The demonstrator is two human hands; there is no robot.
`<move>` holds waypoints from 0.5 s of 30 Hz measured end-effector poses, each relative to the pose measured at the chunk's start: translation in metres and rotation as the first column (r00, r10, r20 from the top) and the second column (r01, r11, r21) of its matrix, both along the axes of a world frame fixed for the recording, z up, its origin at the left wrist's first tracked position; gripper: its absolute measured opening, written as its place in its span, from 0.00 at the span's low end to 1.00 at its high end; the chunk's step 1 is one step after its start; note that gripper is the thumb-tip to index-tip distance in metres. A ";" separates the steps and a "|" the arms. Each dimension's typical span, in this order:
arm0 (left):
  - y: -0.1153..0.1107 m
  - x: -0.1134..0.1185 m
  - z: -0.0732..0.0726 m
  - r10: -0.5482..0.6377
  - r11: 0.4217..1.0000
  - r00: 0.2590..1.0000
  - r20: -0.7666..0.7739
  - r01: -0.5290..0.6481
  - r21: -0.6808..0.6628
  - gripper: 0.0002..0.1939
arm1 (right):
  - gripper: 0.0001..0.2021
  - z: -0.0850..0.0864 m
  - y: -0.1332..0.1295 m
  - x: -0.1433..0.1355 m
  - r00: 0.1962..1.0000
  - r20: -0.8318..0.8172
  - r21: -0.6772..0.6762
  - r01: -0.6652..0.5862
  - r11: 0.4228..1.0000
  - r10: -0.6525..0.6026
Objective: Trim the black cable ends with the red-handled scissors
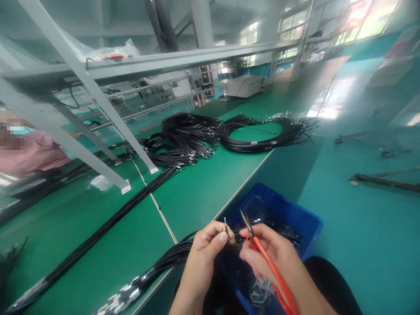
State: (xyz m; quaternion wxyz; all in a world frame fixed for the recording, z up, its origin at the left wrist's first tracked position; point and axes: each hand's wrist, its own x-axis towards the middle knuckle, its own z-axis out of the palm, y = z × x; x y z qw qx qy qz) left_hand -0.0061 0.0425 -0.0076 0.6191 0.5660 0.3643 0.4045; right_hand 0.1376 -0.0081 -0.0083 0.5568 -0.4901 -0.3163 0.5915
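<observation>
Between thumb and forefinger, my left hand [207,250] pinches a thin black cable end [226,226], whose light tip points upward. My right hand [278,249] is wrapped around red-handled scissors [267,258]. Their dark, pointed blades rise just right of the cable end, apart from it. Below both hands stands a blue bin [310,221] holding clear plastic bits and small dark pieces. A bundle of black cables [172,258] lies on the table edge left of my left hand, its near part wrapped in shiny plastic.
On the green table [193,197] lie a long cable bundle [118,214], a heap of cables [187,135] and a coiled cable bundle [252,146]. White shelf posts [114,127] rise at left. Someone in a pink sleeve [36,153] is at the far left.
</observation>
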 end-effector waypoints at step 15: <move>-0.003 0.001 -0.003 0.022 0.996 0.996 -0.082 -0.015 0.083 0.07 | 0.09 0.008 -0.003 -0.013 0.973 0.083 -0.224 -0.192 0.955 0.215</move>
